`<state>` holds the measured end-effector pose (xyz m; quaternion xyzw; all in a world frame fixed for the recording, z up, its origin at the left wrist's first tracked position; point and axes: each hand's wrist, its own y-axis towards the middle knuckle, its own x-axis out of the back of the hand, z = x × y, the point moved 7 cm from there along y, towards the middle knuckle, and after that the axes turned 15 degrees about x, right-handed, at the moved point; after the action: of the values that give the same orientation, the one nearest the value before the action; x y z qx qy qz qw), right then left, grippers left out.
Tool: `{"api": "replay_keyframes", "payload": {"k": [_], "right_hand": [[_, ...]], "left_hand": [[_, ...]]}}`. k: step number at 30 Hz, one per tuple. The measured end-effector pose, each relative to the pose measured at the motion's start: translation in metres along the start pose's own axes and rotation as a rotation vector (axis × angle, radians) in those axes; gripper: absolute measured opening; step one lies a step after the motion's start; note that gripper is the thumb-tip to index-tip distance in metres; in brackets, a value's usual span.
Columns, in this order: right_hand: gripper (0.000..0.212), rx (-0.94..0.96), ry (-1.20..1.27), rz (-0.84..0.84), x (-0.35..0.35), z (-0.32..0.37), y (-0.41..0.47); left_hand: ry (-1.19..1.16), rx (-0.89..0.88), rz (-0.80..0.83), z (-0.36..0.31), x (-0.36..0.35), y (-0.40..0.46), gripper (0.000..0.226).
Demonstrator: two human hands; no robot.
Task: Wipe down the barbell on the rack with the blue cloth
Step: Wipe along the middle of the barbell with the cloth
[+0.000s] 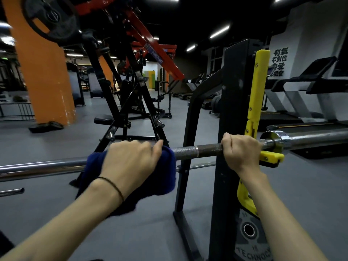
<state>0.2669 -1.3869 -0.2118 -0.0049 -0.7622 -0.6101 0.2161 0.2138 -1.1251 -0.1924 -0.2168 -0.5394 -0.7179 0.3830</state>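
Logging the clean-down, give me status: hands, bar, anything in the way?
Left hand grips blue cloth around barbell. Right hand grips bare bar beside yellow hook. Nothing blocking.

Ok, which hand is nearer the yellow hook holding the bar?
Right. The right hand grips the barbell just beside the yellow hook; the left hand holds the blue cloth farther along the bar.

White wall (308,44): black Chinese characters, "有氧 不到位" legible, lower lines unclear. Weight plate (252,247) at rack foot: raised lettering "TECHNOG…", cut off; small "18".
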Motion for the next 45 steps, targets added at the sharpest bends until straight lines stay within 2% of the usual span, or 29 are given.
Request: {"api": "replay_keyframes", "payload": {"k": [3,5,7,9,10,12,16,19,22,24,27,32,35,40,42,45], "right_hand": [[0.054,-0.007,-0.008,-0.010,0.001,0.004,0.000],[0.055,0.016,-0.004,-0.009,0.002,0.003,0.001],[0.055,0.047,-0.012,-0.017,0.003,0.001,0.001],[0.054,0.049,-0.021,-0.029,0.003,-0.003,0.000],[0.055,0.044,-0.018,-0.030,0.003,-0.004,0.000],[0.056,0.041,0.005,-0.037,0.003,-0.003,0.000],[0.051,0.030,0.005,-0.091,0.007,0.005,0.001],[0.050,0.018,-0.007,-0.108,0.007,0.008,0.001],[0.053,0.034,-0.009,-0.095,0.007,0.006,0.000],[0.052,0.061,-0.029,-0.102,0.009,0.003,-0.001],[0.053,0.090,-0.028,-0.075,0.006,0.001,-0.001],[0.053,0.047,-0.012,-0.093,0.005,0.003,-0.002],[0.053,0.019,-0.029,-0.107,0.004,0.004,-0.001],[0.055,0.016,-0.041,-0.071,0.006,0.005,-0.001],[0.054,0.035,-0.038,-0.059,0.008,0.005,0.000],[0.055,0.018,-0.005,-0.026,0.007,0.001,-0.001]], "left_hand": [[-0.132,0.030,0.030,-0.053,0.005,0.023,0.029],[-0.195,-0.033,-0.077,-0.101,0.015,0.034,0.037],[-0.225,-0.138,-0.077,-0.130,0.022,0.036,0.047],[-0.212,-0.157,-0.099,-0.122,0.020,0.032,0.067],[-0.242,-0.132,-0.109,-0.107,0.017,0.028,0.069],[-0.312,-0.061,-0.147,-0.070,0.007,0.016,0.055],[-0.243,-0.034,-0.341,-0.035,-0.010,-0.017,0.039],[-0.295,0.056,-0.350,-0.071,-0.001,-0.004,0.040],[-0.273,0.001,-0.338,-0.129,0.005,0.013,0.045],[-0.258,-0.042,-0.340,-0.135,0.006,0.017,0.045],[-0.255,-0.072,-0.324,-0.093,0.002,0.009,0.042],[-0.189,0.000,-0.338,-0.010,-0.015,-0.021,0.041],[-0.214,0.069,-0.316,-0.031,-0.014,-0.017,0.037],[-0.266,-0.009,-0.308,-0.131,0.000,0.002,0.045],[-0.297,-0.007,-0.319,-0.135,0.003,0.003,0.050],[-0.317,-0.060,-0.256,-0.108,-0.003,-0.013,0.066]]}}
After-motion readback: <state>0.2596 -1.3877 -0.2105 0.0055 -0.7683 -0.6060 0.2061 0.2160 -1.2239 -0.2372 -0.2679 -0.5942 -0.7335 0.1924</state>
